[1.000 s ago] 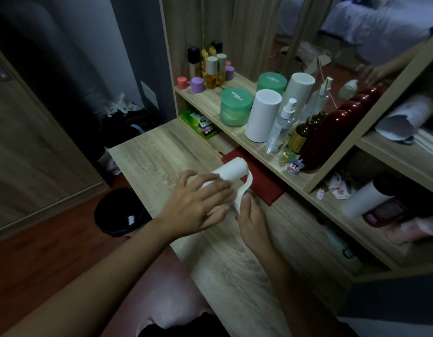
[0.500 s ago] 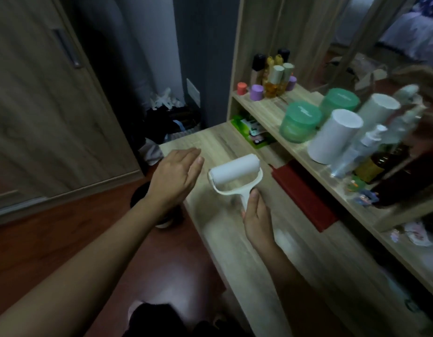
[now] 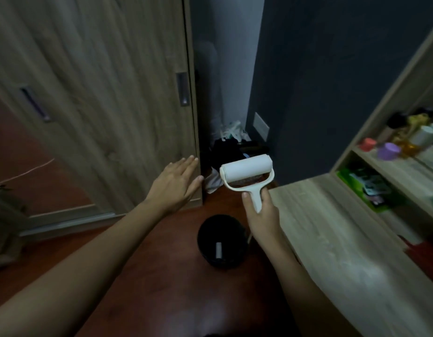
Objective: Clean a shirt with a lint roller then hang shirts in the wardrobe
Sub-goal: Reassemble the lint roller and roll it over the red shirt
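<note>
My right hand (image 3: 263,214) grips the handle of a white lint roller (image 3: 247,171), held upright with its roll on top, above the floor left of the desk. My left hand (image 3: 176,184) is stretched out flat with straight fingers, holding nothing, close to the lower right edge of the wooden wardrobe door (image 3: 101,93). I cannot tell whether it touches the door. The wardrobe door is closed, with a recessed handle (image 3: 182,90) near its right edge. No shirt is in view.
A black waste bin (image 3: 221,240) stands on the red-brown floor below my hands. A wooden desk (image 3: 344,239) fills the right side, with a shelf of small bottles (image 3: 402,142) behind it. Dark bags and white cloth (image 3: 231,147) lie in the corner by the wardrobe.
My view has swung left from the desk toward the wardrobe. My left hand let go of the roller's roll and moved out to the left, and my right hand carried the roller off the desk.
</note>
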The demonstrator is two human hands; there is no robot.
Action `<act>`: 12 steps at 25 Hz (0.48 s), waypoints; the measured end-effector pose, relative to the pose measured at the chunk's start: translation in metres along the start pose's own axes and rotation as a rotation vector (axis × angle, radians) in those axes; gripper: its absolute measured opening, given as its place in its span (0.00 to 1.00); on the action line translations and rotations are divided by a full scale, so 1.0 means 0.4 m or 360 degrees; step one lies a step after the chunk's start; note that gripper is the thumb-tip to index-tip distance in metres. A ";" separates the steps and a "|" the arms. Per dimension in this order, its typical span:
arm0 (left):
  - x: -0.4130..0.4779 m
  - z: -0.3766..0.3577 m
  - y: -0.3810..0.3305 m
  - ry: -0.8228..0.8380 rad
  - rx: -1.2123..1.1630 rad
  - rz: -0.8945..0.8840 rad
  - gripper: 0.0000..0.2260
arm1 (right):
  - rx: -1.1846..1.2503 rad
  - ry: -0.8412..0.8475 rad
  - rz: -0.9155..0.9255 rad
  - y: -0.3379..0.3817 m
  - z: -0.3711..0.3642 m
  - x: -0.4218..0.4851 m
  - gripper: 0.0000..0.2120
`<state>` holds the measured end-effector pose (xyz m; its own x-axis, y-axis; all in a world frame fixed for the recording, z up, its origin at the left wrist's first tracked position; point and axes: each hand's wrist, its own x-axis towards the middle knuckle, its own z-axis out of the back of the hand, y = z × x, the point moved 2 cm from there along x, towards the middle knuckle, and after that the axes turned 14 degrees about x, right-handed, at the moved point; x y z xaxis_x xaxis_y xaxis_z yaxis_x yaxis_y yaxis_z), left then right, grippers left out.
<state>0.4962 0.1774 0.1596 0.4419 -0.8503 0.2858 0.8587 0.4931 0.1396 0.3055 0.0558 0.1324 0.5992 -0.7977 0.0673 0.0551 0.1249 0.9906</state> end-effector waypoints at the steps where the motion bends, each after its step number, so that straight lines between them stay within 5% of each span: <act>1: 0.015 -0.007 0.047 0.0006 0.0030 -0.0003 0.26 | 0.0008 0.0000 -0.0003 0.010 -0.039 0.022 0.06; 12: 0.363 -0.216 0.371 0.0084 0.0271 -0.0211 0.27 | -0.0011 -0.0029 0.0068 0.024 -0.305 0.416 0.03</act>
<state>0.7102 0.1111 0.1398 0.3450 -0.9160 0.2049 0.8559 0.3966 0.3318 0.5029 -0.0038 0.1386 0.5863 -0.8023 0.1119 0.0353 0.1634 0.9859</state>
